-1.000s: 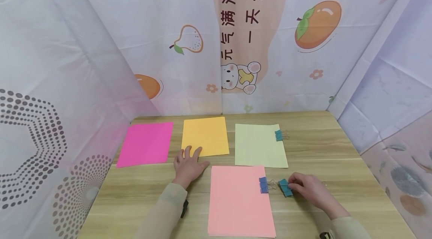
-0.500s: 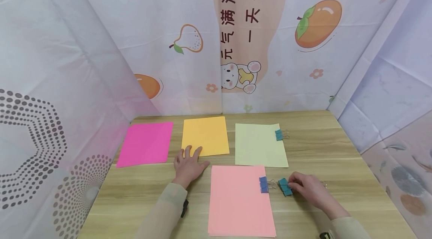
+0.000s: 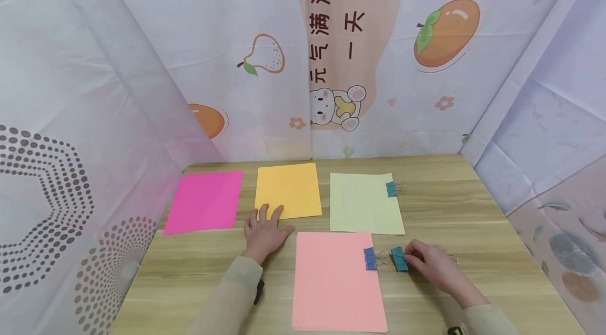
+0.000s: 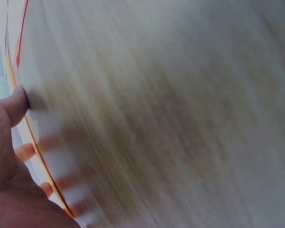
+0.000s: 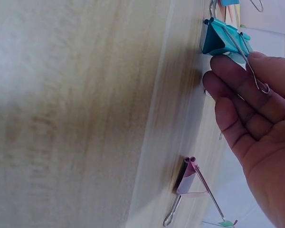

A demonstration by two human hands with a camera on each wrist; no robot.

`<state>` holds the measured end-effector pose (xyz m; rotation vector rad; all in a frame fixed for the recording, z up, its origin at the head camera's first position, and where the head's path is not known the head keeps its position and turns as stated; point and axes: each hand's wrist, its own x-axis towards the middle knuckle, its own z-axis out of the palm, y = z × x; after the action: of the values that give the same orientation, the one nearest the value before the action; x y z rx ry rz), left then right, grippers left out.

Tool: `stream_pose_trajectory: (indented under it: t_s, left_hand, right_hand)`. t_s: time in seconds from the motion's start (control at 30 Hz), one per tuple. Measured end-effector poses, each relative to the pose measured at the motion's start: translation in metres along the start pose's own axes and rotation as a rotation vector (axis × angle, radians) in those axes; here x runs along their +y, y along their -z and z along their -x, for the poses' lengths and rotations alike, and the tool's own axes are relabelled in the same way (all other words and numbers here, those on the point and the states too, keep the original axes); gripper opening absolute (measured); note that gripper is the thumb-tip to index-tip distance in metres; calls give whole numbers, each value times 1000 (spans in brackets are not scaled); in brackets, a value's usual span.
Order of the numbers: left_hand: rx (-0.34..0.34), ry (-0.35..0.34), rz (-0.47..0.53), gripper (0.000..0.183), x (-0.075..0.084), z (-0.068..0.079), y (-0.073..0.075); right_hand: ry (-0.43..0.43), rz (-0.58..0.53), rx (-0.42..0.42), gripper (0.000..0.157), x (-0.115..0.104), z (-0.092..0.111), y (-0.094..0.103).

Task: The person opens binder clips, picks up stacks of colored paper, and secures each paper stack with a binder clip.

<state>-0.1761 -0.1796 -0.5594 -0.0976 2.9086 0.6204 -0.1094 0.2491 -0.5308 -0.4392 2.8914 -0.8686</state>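
Observation:
My left hand (image 3: 263, 235) rests with spread fingers on the front edge of the orange paper (image 3: 289, 188). In the left wrist view, its thumb and fingertips lie along the paper's edge. My right hand (image 3: 437, 269) pinches a teal binder clip (image 3: 400, 259) just above the table. The right wrist view shows the clip's wire handle (image 5: 240, 50) against the thumb and fingers. Left of it lies a pink paper stack (image 3: 337, 287) with a blue binder clip (image 3: 370, 259) on its right edge.
Pale green paper (image 3: 364, 203) bears another teal binder clip (image 3: 391, 189) on its right edge. Magenta paper (image 3: 204, 202) lies at the far left. A pink binder clip (image 5: 185, 179) sits on the table near my right hand. Printed cloth (image 3: 265, 114) hangs behind the table.
The teal binder clip in my right hand has turned slightly, more upright in the head view, and the right fingers have shifted a little. My left hand has stayed still.

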Motion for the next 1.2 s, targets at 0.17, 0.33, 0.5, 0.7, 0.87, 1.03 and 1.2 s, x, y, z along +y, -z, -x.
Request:
stream_pose_trajectory:
  t_s: [0.17,0.33,0.5,0.7,0.87,1.03,1.2]
  left_hand:
    - [5,-2,-5,72,-4,-3,-4]
    - [12,-5,8,71,-5,-4,-5]
    - [0,-2,7,72,-4,-3,-3]
    - [8,-7,13,72,-5,-3,-4]
    - [14,-13,3,74,-9,-5,-9]
    - [16,-13,12,73,-8,-5,-8]
    - [8,-6,15,72,-7,-5,-7]
  right_hand:
    - [17,3,27,13,-1,1,0]
    - [31,5,58,14,-1,2,-2]
    - [27,13,63,14,-1,2,-2]
    - [38,27,77,16,0,3,-4]
    - [26,23,86,14,-1,4,-4]
    - [14,19,110,15,-1,5,-6]
    - [23,36,155,18,0,5,-8]
